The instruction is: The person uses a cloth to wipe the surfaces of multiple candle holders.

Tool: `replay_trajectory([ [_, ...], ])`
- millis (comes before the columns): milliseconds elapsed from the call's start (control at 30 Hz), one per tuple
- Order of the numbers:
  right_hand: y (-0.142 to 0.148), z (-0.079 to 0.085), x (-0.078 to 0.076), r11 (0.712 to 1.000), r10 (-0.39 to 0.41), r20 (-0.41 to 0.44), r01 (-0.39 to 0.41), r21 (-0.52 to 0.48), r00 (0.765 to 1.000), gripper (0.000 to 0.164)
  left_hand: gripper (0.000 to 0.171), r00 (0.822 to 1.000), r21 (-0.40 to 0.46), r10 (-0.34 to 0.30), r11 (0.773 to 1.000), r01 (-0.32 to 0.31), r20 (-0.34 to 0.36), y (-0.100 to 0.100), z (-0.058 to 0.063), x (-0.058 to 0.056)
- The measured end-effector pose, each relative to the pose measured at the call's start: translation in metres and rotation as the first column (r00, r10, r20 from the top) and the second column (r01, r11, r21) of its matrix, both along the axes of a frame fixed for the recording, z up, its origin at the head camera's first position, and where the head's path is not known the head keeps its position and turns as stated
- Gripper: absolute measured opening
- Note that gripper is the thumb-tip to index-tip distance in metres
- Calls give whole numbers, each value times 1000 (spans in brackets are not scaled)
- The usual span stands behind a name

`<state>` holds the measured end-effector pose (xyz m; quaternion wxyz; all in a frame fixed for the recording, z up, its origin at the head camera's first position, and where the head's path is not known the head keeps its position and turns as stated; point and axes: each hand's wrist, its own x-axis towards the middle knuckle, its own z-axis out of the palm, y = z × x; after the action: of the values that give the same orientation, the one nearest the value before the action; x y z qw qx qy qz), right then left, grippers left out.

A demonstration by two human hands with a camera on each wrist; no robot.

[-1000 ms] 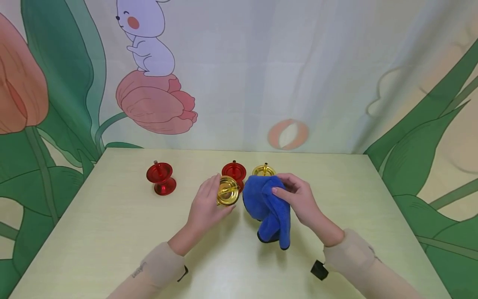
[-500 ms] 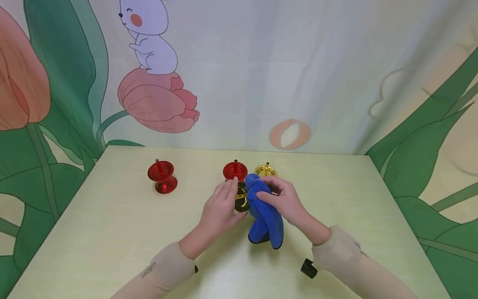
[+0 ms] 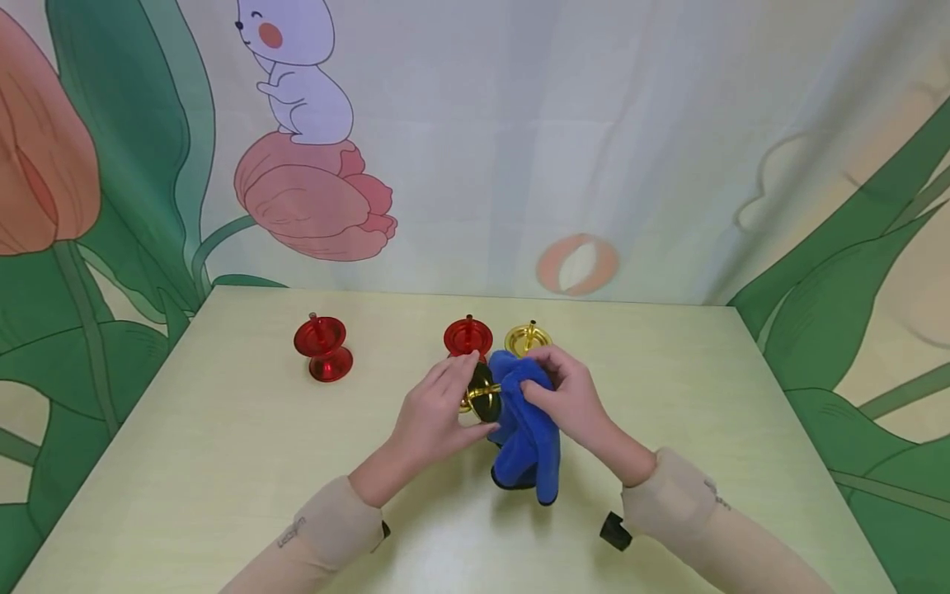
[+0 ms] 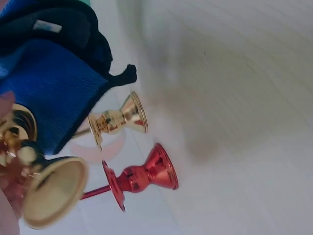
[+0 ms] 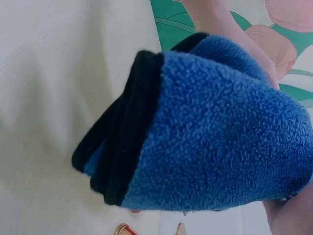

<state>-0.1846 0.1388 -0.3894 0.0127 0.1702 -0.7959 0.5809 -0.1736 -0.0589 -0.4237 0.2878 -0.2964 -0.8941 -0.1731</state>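
My left hand holds a gold candle holder tilted on its side, its spike pointing toward the cloth. In the left wrist view the holder's flared end shows at the lower left. A blue towel cloth with dark edging hangs from my right hand, bunched between thumb and fingers. The cloth touches the gold holder's spike side. From the right wrist the cloth fills much of the view and hides most of the fingers.
Behind my hands stand a red candle holder and a second gold one, partly covered from the head view. Another red candle holder is upright at the left. All stand on a pale table before a printed curtain.
My left hand has moved right and turned the gold holder from dish-up to tilted sideways. The right hand has brought the cloth left against it. The standing holders have not moved.
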Motion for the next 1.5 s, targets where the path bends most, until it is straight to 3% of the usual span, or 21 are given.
replay_trajectory([
  [100, 2, -1, -1, 997, 14, 11, -13, -70, 1000, 20, 88, 999, 15, -48, 999, 49, -23, -4, 1, -1],
  [233, 4, 1, -2, 996, 40, 13, -39, -74, 999, 19, 86, 995, 14, -77, 997, 78, -64, -6, 4, -3],
  [533, 13, 19, -2, 999, 2, -117, 4, 48, 993, 25, 89, 996, -33, -35, 999, 33, -83, -7, 10, -2],
  [667, 8, 24, 2, 987, 80, -174, -53, 153, 981, 28, 89, 997, -35, -47, 998, 45, -65, -6, 11, -1],
  [900, -1, 21, 4, 935, 213, -182, -145, 325, 960, 32, 90, 992, -1, -95, 995, 95, -81, -4, 11, -1],
  [1033, -4, 19, 2, 892, 272, -264, -139, 431, 926, 29, 89, 985, 16, -120, 992, 122, -121, -4, 11, 0],
  [1267, -5, 15, 0, 821, 384, -432, -87, 565, 816, 23, 86, 978, 23, -119, 992, 125, -174, -4, 9, -2],
  [1433, -6, 11, 1, 781, 410, -483, -24, 624, 774, 21, 85, 975, 5, -125, 992, 128, -186, -4, 9, -2],
  [1500, -7, 9, 1, 765, 410, -489, 1, 644, 770, 21, 84, 972, -12, -130, 991, 130, -198, -3, 9, -1],
])
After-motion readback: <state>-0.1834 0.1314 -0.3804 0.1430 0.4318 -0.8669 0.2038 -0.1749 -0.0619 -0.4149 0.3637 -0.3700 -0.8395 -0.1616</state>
